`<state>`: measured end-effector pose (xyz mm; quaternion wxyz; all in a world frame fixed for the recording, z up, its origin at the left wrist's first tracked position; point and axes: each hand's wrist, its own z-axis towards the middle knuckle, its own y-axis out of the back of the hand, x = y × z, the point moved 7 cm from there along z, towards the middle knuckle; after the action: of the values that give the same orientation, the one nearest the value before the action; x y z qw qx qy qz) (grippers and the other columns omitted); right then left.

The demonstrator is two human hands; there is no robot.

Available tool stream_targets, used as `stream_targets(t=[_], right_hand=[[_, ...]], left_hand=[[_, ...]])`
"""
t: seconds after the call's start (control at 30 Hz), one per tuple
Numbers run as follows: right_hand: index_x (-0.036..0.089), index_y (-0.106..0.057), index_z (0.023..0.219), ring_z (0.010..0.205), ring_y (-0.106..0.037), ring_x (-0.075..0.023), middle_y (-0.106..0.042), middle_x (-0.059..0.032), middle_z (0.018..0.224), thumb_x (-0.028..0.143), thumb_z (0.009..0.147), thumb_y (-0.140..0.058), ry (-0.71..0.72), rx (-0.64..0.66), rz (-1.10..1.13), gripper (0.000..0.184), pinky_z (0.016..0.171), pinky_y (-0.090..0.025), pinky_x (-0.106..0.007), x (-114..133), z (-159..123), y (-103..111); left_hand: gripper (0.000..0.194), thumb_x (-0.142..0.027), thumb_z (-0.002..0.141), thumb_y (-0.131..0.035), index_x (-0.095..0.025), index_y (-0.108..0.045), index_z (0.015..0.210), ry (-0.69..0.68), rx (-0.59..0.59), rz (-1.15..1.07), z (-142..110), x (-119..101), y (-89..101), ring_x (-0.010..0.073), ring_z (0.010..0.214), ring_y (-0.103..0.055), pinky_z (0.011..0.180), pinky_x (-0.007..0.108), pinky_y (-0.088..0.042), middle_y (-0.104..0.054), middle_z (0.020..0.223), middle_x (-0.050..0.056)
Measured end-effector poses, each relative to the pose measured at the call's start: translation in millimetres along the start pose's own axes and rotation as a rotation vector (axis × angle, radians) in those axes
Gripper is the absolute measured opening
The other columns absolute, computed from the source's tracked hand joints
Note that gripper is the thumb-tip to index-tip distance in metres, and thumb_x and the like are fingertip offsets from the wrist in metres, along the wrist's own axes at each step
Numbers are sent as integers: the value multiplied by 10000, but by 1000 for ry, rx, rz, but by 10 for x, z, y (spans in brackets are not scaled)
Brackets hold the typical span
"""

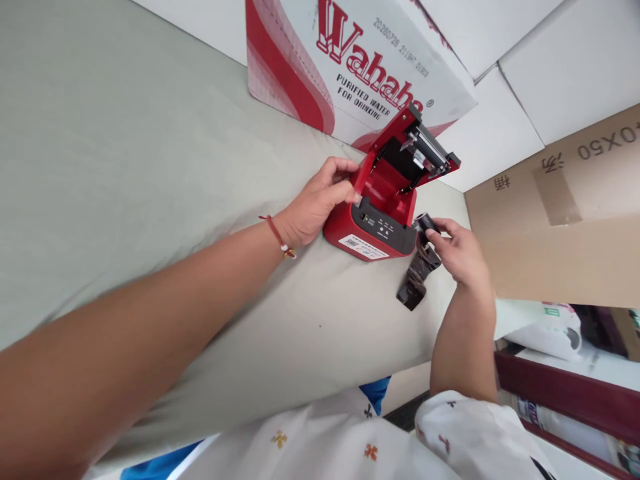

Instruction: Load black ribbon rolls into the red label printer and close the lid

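Bare left forearm (175, 307) foremost, the left hand (320, 200) grips the open-lidded red device (345, 230); the right hand (460, 253) pinches a dark roll (429, 225) beside it. Beneath lies grey-green cloth (300, 333); beyond stand a Wahaha carton (350, 67), cardboard box (565, 220) and white wall (565, 60).

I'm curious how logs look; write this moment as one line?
left hand: on red device | right hand: holding black roll | lid: open

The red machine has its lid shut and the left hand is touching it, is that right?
Not quite: the lid is open, as the head view shows. The left hand is touching the red machine, just as you said.
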<state>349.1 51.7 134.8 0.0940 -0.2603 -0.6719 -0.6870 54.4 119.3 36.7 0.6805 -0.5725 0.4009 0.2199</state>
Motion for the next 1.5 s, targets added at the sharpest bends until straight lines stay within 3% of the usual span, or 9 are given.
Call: stream_targets(t=[0.13, 0.4, 0.6, 0.77, 0.9, 1.0, 1.17, 1.3, 1.5], right_hand=[[162, -797, 1388, 660, -567, -159, -842, -150, 1178, 664, 925, -694, 7, -128, -62, 691, 697, -532, -376, -313, -128, 92], [150, -843, 1193, 653, -597, -182, -812, -104, 989, 512, 804, -720, -1, 3, -191, 546, 713, -532, -389, -638, -352, -27], [227, -865, 1232, 582, -520, -160, -567, 55, 658, 637, 909, -853, 105, 353, -69, 522, 565, -441, -311, -112, -677, 229], [277, -883, 1254, 615, -513, -152, -568, 38, 703, 586, 917, -906, 270, 272, 8, 458, 576, -455, -316, 615, -653, 588], [273, -867, 1331, 613, -552, -170, -653, 19, 734, 446, 962, -827, 396, 89, -151, 409, 639, -507, -353, 1078, -336, 352], [255, -853, 1354, 827, -713, -252, -828, -81, 1080, 282, 957, -756, 503, -59, -364, 410, 835, -598, -438, 1386, -134, 77], [244, -856, 1273, 1073, -769, -366, -862, -123, 1210, 168, 910, -685, 559, 62, -581, 409, 954, -602, -496, 1594, 118, -422], [242, -840, 1320, 1094, -784, -374, -878, -115, 1217, 142, 884, -692, 512, 69, -542, 471, 958, -609, -492, 1554, 236, -524], [195, -838, 1353, 1121, -802, -399, -879, -171, 1212, 194, 954, -689, 429, 68, -625, 427, 934, -613, -483, 1497, 386, -606]], left_hand=[[481, -214, 712, -754, -267, -643, 1177, -4, 13, 20, -22, -39, -16, 229, 1158, -727, 1031, 372, -623, -772, 1206, 7], [416, -224, 752, -742, -284, -649, 1153, -5, 14, 17, -29, -45, -14, 239, 1102, -732, 966, 386, -638, -764, 1130, 3], [427, -236, 735, -762, -270, -639, 1142, 14, -8, 23, -42, -56, -12, 224, 1049, -720, 962, 395, -622, -749, 1099, 4], [435, -250, 717, -764, -270, -629, 1130, 0, 0, 25, -39, -67, -26, 228, 1060, -711, 978, 397, -602, -739, 1109, 7], [461, -252, 693, -764, -264, -627, 1133, 2, -2, 16, -38, -47, -22, 219, 1063, -694, 983, 384, -588, -733, 1132, 7], [464, -263, 689, -762, -267, -625, 1132, -6, -3, 29, -38, -44, -18, 216, 1074, -683, 983, 370, -584, -728, 1142, 3], [461, -270, 702, -756, -260, -622, 1143, -9, -12, 58, -39, -59, -19, 206, 1054, -673, 983, 362, -578, -717, 1125, -2], [436, -289, 742, -753, -265, -623, 1157, -10, -18, 78, -48, -49, -15, 223, 1078, -683, 1002, 378, -586, -724, 1137, 6], [419, -490, 927, -798, -297, -680, 1280, -477, -121, 496, -220, -281, 13, 377, 1533, -533, 1368, 546, -404, -664, 1490, 99]])
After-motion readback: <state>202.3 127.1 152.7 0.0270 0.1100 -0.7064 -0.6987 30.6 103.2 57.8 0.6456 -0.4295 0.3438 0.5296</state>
